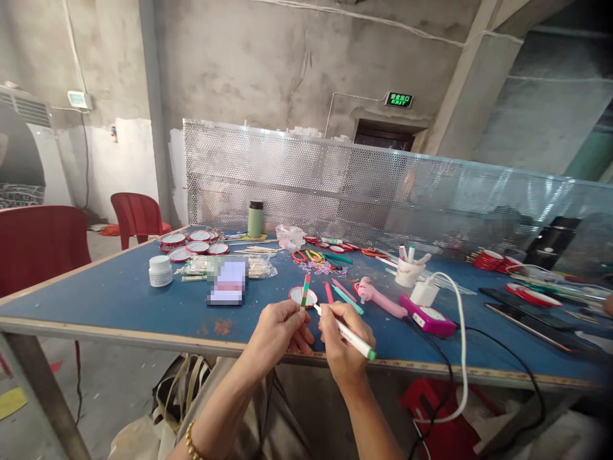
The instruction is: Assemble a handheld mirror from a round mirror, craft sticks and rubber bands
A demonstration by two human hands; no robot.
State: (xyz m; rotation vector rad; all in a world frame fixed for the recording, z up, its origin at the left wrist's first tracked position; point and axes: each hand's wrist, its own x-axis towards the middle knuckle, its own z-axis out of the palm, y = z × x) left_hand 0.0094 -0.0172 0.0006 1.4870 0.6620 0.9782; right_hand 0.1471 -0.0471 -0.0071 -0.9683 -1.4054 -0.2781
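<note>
My left hand (pixel 276 333) is closed on a flat stick (pixel 305 291) painted in red and green bands, holding it upright over the blue table (pixel 119 294). My right hand (pixel 343 345) grips a white marker with a green end (pixel 349 335); its tip touches the lower part of the stick. Just behind the stick lies a round red-rimmed disc (pixel 297 297). Loose pink and teal markers (pixel 342 294) lie to the right of it.
A pink glue gun (pixel 380 300), a magenta box (pixel 428 317) with a white charger and cable, a cup of markers (pixel 408 271), red-rimmed discs (pixel 191 246), a white jar (pixel 159 271), a green flask (pixel 255 220) and stick bundles lie on the table. Red chairs (pixel 41 246) stand left. A perforated metal screen (pixel 383 191) backs the table.
</note>
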